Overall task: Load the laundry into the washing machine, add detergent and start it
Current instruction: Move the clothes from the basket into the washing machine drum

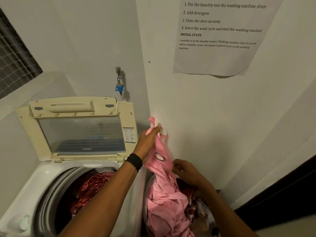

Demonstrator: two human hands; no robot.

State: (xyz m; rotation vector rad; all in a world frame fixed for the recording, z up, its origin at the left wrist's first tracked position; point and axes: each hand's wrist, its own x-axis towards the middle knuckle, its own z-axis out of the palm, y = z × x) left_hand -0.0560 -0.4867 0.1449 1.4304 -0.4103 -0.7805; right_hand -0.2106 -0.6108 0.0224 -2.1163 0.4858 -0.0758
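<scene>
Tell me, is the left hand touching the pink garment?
Touching. The head view shows the left hand gripping the pink garment near its top, fingers curled round the cloth.

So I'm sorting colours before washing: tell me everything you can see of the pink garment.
The pink garment is thin, soft-looking cloth, creased, with a dark-edged oval ring near its upper part. The left hand grips its raised top end; the right hand holds it lower down. Its bunched lower part rests on other laundry beside the washing machine.

Head camera, wide-angle, looks forward and down, close over washing machine (pixel 42 182), facing wall corner (pixel 149 100).
</scene>
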